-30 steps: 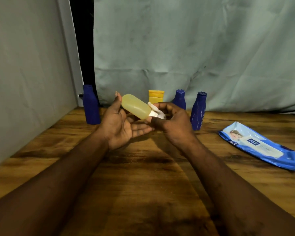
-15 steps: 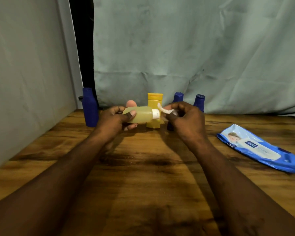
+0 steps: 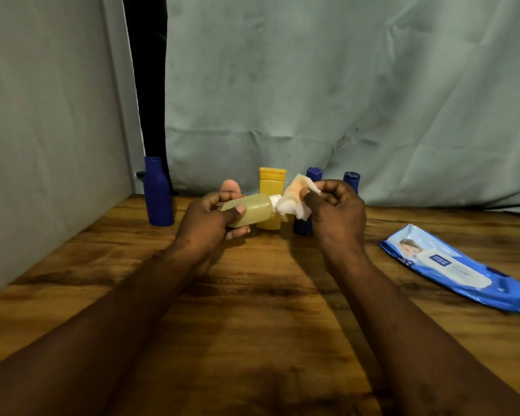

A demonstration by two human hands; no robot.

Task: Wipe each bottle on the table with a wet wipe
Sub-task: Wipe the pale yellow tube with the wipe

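Note:
My left hand [image 3: 210, 223] grips a small pale yellow bottle [image 3: 252, 210] held sideways above the table, its white cap pointing right. My right hand [image 3: 335, 211] pinches a crumpled white wet wipe [image 3: 294, 198] that touches the cap end of the bottle. Behind the hands stand a yellow bottle [image 3: 271, 183] and two dark blue bottles [image 3: 314, 174] [image 3: 351, 180], both partly hidden by my right hand. A taller dark blue bottle [image 3: 157, 192] stands at the back left.
A blue pack of wet wipes [image 3: 454, 265] lies flat on the wooden table [image 3: 252, 310] to the right. A grey cloth backdrop hangs behind the bottles and a grey wall runs along the left side.
The pale bottle went from tilted in my open left palm to held sideways in a grip. My right hand drew the wipe up so it now shows bunched at the cap.

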